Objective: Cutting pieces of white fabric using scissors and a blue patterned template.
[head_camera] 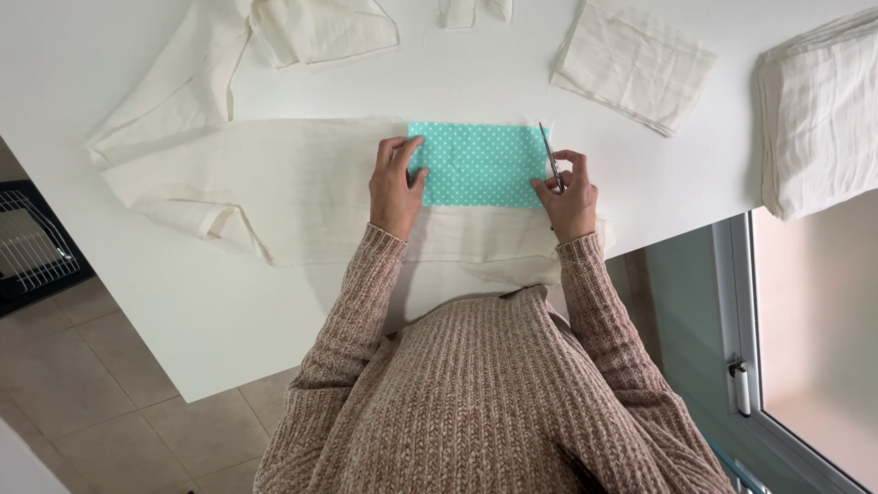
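Bright, even daylight, prob. from the window (814, 366) at lower right. White table (137, 274) reads clean w/o blown-out glare; cream cloth (283, 192) shows only faint fold shading. Soft, short shadows under the left hand (395, 187) and right hand (572, 197) and along the cloth edges. Floor (101, 366) at lower left is dimmer. Focus sharp across the frame, sweater knit crisp. No motion blur; slight wide-angle stretch at corners.

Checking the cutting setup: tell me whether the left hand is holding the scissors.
No: the left hand lies flat on the turquoise dotted fabric, while the right hand holds the scissors.
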